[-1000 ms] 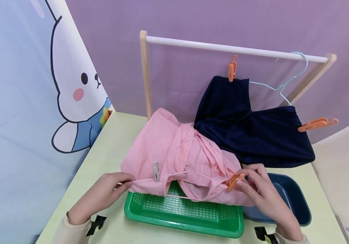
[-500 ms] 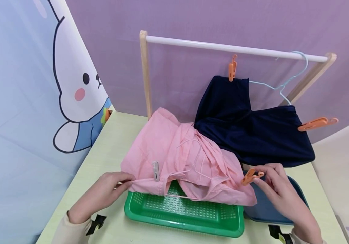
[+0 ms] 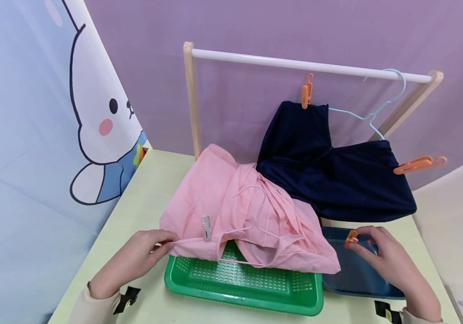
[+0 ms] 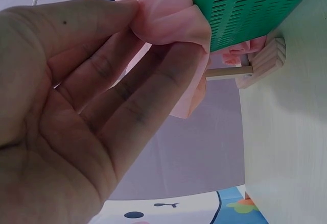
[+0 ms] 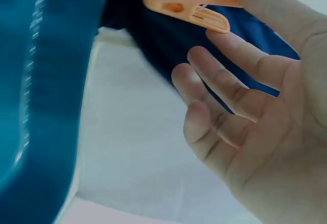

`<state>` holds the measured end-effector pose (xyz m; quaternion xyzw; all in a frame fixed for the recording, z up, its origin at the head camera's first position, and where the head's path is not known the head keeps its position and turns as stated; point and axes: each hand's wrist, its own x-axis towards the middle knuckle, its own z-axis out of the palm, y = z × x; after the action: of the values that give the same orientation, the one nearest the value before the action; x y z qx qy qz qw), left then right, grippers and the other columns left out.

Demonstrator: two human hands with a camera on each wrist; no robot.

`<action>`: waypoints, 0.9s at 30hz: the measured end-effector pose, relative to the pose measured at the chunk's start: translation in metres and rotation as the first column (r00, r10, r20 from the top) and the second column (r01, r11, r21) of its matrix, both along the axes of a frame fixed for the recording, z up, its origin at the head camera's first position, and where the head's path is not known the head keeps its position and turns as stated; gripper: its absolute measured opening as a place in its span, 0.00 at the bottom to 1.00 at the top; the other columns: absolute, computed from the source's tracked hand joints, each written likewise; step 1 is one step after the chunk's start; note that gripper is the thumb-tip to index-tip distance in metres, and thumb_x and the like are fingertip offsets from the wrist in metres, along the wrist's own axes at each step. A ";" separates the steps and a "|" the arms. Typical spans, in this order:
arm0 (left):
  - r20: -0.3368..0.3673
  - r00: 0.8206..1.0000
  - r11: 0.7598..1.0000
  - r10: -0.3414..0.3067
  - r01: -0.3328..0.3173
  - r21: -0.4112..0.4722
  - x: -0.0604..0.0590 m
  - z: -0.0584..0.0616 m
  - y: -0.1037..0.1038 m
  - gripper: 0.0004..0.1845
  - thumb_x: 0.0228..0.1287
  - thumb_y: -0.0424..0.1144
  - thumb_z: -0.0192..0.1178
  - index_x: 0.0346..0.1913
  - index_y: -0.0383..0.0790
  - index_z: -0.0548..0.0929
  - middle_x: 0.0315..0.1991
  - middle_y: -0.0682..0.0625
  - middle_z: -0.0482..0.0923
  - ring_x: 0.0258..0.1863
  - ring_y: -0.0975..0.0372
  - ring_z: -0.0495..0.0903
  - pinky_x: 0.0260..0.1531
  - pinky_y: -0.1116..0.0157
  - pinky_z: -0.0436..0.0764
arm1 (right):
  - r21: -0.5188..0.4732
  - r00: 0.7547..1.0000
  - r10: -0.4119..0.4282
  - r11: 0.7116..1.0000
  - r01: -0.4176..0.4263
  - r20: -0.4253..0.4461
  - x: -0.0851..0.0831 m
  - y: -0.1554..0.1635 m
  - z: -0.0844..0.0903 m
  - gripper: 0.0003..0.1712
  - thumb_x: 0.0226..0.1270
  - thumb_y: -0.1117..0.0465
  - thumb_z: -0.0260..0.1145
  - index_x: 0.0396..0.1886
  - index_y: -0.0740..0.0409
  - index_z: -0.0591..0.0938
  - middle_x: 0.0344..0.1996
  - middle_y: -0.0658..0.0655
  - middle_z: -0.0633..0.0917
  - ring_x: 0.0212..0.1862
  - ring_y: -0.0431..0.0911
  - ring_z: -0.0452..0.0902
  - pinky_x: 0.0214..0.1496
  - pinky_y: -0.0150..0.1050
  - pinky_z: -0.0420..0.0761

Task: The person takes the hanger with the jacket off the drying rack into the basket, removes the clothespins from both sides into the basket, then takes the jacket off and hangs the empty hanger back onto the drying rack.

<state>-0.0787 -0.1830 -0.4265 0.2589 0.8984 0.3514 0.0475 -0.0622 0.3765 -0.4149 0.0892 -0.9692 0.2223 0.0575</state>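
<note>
1. Your left hand [image 3: 134, 258] pinched the near hem of the pink shirt [image 3: 231, 211], at the left end of the green basket [image 3: 239, 288] on the counter [image 3: 142, 198]. The cloth looked thin, limp and light, so it would sag wherever you didn't hold it.
2. Your right hand [image 3: 393, 263] pinched an orange clothespin [image 3: 351, 238] by its tail end, over the blue tray [image 3: 357, 279]. It looked like hard, light, rather slick plastic; squeezing the tail ends would open it.
3. A grey clip [image 3: 206, 227] sat on the shirt's hem, and a pink hanger [image 3: 255, 211] lay among its folds; the hanger's hook looked the firmest place to lift from.
4. Behind, dark navy shorts [image 3: 336, 171] hung from the rack [image 3: 296, 65] on a pale blue hanger [image 3: 377, 112].
</note>
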 end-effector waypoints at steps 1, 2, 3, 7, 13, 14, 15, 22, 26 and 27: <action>0.003 1.000 1.000 0.000 0.000 -0.001 0.000 0.000 0.000 0.09 0.70 0.31 0.63 0.45 0.48 0.88 0.37 0.62 0.83 0.36 0.70 0.80 0.36 0.66 0.85 | 0.014 1.000 -0.004 1.000 0.003 0.017 -0.001 0.003 -0.003 0.18 0.61 0.59 0.76 0.48 0.61 0.83 0.46 0.62 0.80 0.39 0.51 0.73 0.31 0.37 0.75; 0.005 1.000 1.000 0.000 0.000 -0.003 0.000 0.000 0.000 0.09 0.70 0.31 0.63 0.45 0.48 0.88 0.37 0.62 0.82 0.36 0.70 0.80 0.36 0.66 0.85 | 0.027 0.999 -0.008 1.000 0.007 0.037 -0.003 0.006 -0.005 0.19 0.61 0.59 0.76 0.47 0.62 0.83 0.44 0.61 0.80 0.38 0.51 0.73 0.31 0.37 0.75; 0.006 1.000 1.000 0.000 0.000 -0.004 0.000 0.001 0.000 0.09 0.69 0.30 0.63 0.45 0.48 0.87 0.37 0.62 0.82 0.36 0.70 0.80 0.36 0.66 0.84 | 0.040 0.998 -0.012 0.999 0.010 0.060 -0.005 0.009 -0.008 0.19 0.61 0.58 0.76 0.47 0.63 0.83 0.43 0.61 0.81 0.38 0.51 0.73 0.30 0.37 0.74; 0.013 1.000 1.000 0.002 -0.002 -0.005 0.000 0.000 0.000 0.10 0.68 0.30 0.64 0.45 0.50 0.87 0.36 0.63 0.82 0.35 0.71 0.80 0.35 0.66 0.84 | 0.085 0.985 -0.041 0.996 0.027 0.166 -0.011 0.022 -0.019 0.21 0.62 0.57 0.76 0.47 0.68 0.81 0.38 0.60 0.81 0.33 0.48 0.70 0.29 0.38 0.72; 0.005 1.000 1.000 -0.005 0.005 -0.006 -0.001 0.000 0.000 0.10 0.68 0.29 0.64 0.44 0.50 0.87 0.35 0.64 0.81 0.35 0.71 0.79 0.35 0.66 0.84 | 0.114 0.955 -0.087 0.992 0.056 0.284 -0.016 0.036 -0.032 0.21 0.63 0.60 0.74 0.46 0.72 0.79 0.35 0.59 0.81 0.31 0.47 0.71 0.29 0.40 0.74; 0.004 1.000 1.000 -0.003 0.004 -0.006 -0.001 -0.001 0.000 0.10 0.68 0.29 0.64 0.43 0.50 0.87 0.35 0.64 0.81 0.34 0.71 0.79 0.35 0.66 0.84 | 0.111 0.952 -0.087 0.992 0.056 0.292 -0.017 0.038 -0.034 0.21 0.63 0.60 0.74 0.46 0.72 0.79 0.35 0.59 0.81 0.31 0.47 0.72 0.29 0.40 0.74; 0.004 1.000 1.000 -0.002 0.002 -0.008 -0.001 -0.001 0.000 0.10 0.68 0.29 0.64 0.43 0.50 0.87 0.35 0.64 0.81 0.34 0.72 0.79 0.35 0.66 0.84 | 0.106 0.951 -0.084 0.993 0.054 0.298 -0.017 0.039 -0.036 0.20 0.63 0.61 0.73 0.46 0.72 0.79 0.35 0.59 0.82 0.31 0.46 0.72 0.29 0.40 0.74; 0.011 1.000 1.000 -0.002 0.002 -0.016 -0.001 -0.002 0.000 0.10 0.67 0.30 0.64 0.43 0.50 0.87 0.35 0.64 0.81 0.34 0.72 0.79 0.35 0.66 0.84 | 0.080 0.952 -0.061 0.996 0.039 0.299 -0.015 0.043 -0.042 0.18 0.61 0.63 0.74 0.45 0.70 0.80 0.37 0.59 0.84 0.31 0.45 0.74 0.29 0.38 0.76; 0.010 1.000 1.000 -0.003 0.003 -0.013 -0.002 -0.003 0.000 0.10 0.67 0.29 0.64 0.43 0.50 0.87 0.35 0.64 0.81 0.34 0.72 0.79 0.35 0.66 0.84 | 0.071 0.951 -0.060 0.997 0.041 0.304 -0.014 0.044 -0.043 0.17 0.61 0.64 0.74 0.44 0.70 0.80 0.37 0.60 0.84 0.32 0.46 0.75 0.30 0.38 0.77; 0.010 1.000 1.000 -0.003 0.004 -0.012 -0.002 -0.002 0.000 0.10 0.67 0.29 0.64 0.43 0.49 0.87 0.35 0.64 0.81 0.34 0.72 0.79 0.36 0.66 0.84 | 0.072 0.950 -0.062 0.997 0.041 0.307 -0.014 0.044 -0.043 0.17 0.61 0.64 0.74 0.44 0.70 0.80 0.38 0.60 0.84 0.32 0.46 0.76 0.30 0.39 0.78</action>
<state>-0.0806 -0.1833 -0.4289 0.2584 0.8999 0.3472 0.0543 -0.0764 0.4201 -0.4581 0.0298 -0.9750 0.2003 -0.0920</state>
